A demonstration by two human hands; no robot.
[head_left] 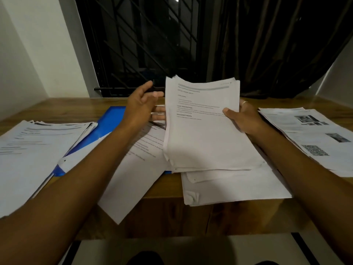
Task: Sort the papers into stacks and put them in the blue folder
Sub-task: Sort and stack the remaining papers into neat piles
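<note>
**Three piles out, one sheaf in hand – sorting stage**

Head view only. Gripping thick sheaf of papers (204, 131) w/ right hand (243, 121): thumb on top page, fingers behind, prob. to stop pages fanning. Held tilted up at far end, near edge seemingly resting on lower pile (238, 186) – likely for reading the header before choosing a stack. Holding left hand (141, 106) open, fingers spread, just beside sheaf's left edge; can't tell if touching. Prob. poised to peel off top sheet or square the edges.

Found blue folder (111, 119) flat on wooden table (172, 215), left of centre, largely covered: left stack (34, 150) overlapping its left side, loose sheet (133, 173) across its near part. Set apart at far right: right stack (315, 136), w/ photos – seemingly sorted by page type.

Judging progress: approx. mid-sort; can't tell if anything filed in folder. Needs uncovering before filing. Risk: one-handed hold, slipping of sheets.

Bkgd: dark window grille (143, 44), curtain (277, 44).
</note>
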